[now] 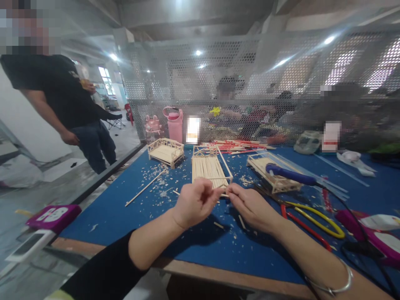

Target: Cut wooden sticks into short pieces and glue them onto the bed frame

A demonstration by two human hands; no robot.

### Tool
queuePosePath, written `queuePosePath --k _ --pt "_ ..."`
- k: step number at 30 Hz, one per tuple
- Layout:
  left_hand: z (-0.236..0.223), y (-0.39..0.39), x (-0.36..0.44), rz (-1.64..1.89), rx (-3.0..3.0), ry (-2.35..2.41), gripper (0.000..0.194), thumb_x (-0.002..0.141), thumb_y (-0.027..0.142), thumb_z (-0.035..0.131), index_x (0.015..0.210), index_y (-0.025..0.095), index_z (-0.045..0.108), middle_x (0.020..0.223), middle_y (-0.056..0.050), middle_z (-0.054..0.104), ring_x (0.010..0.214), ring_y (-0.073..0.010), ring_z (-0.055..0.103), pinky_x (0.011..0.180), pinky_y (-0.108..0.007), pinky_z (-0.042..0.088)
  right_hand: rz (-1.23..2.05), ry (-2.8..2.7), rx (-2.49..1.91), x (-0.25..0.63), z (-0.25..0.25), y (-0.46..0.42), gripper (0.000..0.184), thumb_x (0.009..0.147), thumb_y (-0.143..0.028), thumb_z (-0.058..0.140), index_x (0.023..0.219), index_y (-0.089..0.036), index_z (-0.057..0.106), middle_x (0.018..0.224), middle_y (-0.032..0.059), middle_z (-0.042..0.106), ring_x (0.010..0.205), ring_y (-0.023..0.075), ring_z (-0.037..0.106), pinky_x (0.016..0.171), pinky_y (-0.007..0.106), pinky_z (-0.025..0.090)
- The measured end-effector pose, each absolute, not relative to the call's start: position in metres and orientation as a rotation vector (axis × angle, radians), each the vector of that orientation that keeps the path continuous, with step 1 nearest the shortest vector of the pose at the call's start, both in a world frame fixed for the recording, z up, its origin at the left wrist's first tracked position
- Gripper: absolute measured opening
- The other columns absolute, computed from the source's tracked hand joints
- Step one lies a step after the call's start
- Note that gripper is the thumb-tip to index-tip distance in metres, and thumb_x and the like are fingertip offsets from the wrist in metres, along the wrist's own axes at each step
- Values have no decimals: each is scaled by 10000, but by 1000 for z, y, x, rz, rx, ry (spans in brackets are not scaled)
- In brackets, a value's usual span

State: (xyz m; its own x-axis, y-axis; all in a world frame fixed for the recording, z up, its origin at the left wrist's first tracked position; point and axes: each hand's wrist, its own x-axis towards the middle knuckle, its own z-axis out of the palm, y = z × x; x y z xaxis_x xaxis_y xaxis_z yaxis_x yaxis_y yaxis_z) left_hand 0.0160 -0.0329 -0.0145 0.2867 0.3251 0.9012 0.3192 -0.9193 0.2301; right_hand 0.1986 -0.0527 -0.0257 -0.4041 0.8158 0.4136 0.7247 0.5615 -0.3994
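Observation:
My left hand [195, 202] and my right hand [250, 206] meet over the blue mat, both pinched on a short thin wooden stick [223, 193] held between their fingertips. Just beyond them lies a small wooden stick frame [210, 168] with a slatted floor, its near edge touching my fingers. A finished stick bed [165, 151] stands to the far left of it. Another stick frame [271, 171] lies to the right, with a blue-handled tool [292, 175] resting across it.
Wood scraps and a long loose stick [145, 188] litter the blue mat [125, 216]. Red and yellow-handled cutters [312, 221] and black cables lie at the right. A pink bottle [175, 123] stands by the mesh screen. A person in black [67, 100] stands at the left.

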Motion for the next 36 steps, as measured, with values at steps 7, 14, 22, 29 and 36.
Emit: queuePosePath --k 7,14,22,29,36 --pt "-21 -32 20 1320 2708 599 467 938 338 356 497 187 382 436 44 384 403 -82 334 425 -214 249 248 -2154 -1105 196 -23 -56 227 885 -255 274 703 -238 407 526 -36 440 468 131 419 487 249 311" --pt "-16 -34 20 1187 2590 833 224 869 294 451 730 167 571 576 10 539 490 -106 454 487 -205 344 281 -2092 -1059 191 -25 -55 262 914 -295 285 678 -238 383 516 -49 406 450 118 389 459 243 296" --pt "-19 -32 20 1089 2720 764 301 901 254 402 680 172 589 582 -17 589 532 -124 513 517 -219 371 305 -2043 -999 190 -28 -54 294 943 -321 277 709 -223 427 538 -38 468 466 105 425 450 228 319" --pt "-17 -31 18 1023 2696 819 316 938 310 387 811 171 641 648 -31 646 576 -129 562 541 -214 397 280 -1994 -988 201 -23 -56 241 906 -330 410 786 -191 567 610 5 598 538 125 538 512 229 399" --pt "-15 -30 17 1034 2699 784 299 935 295 400 893 166 666 685 -39 683 594 -132 604 547 -214 426 233 -1929 -1012 200 -23 -54 189 868 -314 508 807 -181 629 544 -15 580 476 111 510 478 223 409"
